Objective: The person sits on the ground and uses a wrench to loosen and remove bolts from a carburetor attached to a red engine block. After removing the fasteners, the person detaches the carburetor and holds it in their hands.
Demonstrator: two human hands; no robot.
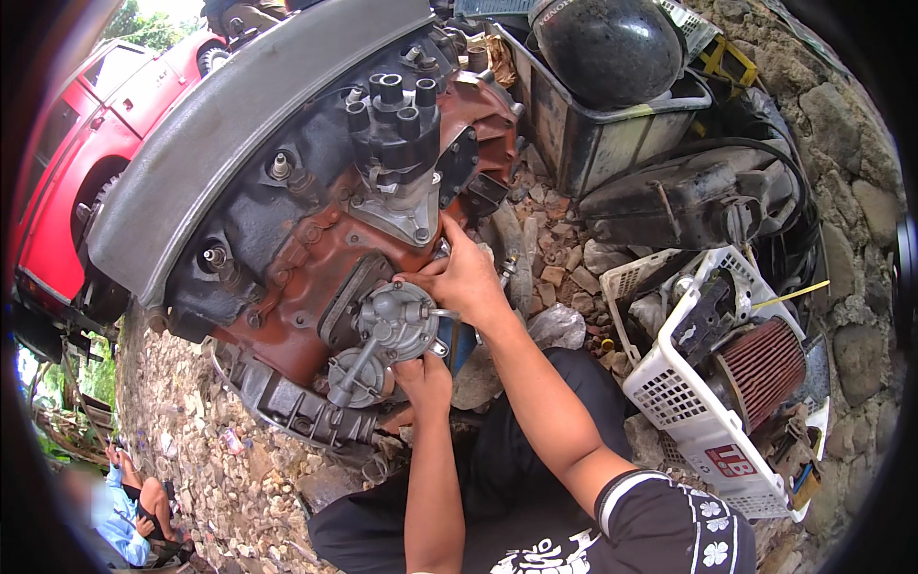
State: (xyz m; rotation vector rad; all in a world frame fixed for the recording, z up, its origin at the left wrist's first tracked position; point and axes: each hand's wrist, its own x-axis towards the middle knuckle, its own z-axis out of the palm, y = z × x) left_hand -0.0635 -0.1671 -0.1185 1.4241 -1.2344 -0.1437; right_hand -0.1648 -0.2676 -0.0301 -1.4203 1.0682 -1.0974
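Seating the pump [390, 321], mid-frame, against the engine [273, 330] seems the step: the left hand [426, 385] grips its lower edge; the right hand [467, 279] curls above, its hold hidden. Next calls for square alignment.

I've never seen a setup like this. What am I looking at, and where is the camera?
There's no robot here: these are a person's bare hands, seen from a wide, edge-bending camera on their head. Before them, over stony ground, sits a large reddish-brown and black engine. The left hand touches the lower edge of a round silver metal part; the right hand reaches in at its upper right. Some fingertips are hidden, so I can't tell how firmly they grip. To the right, a white crate holds a reddish pleated filter.
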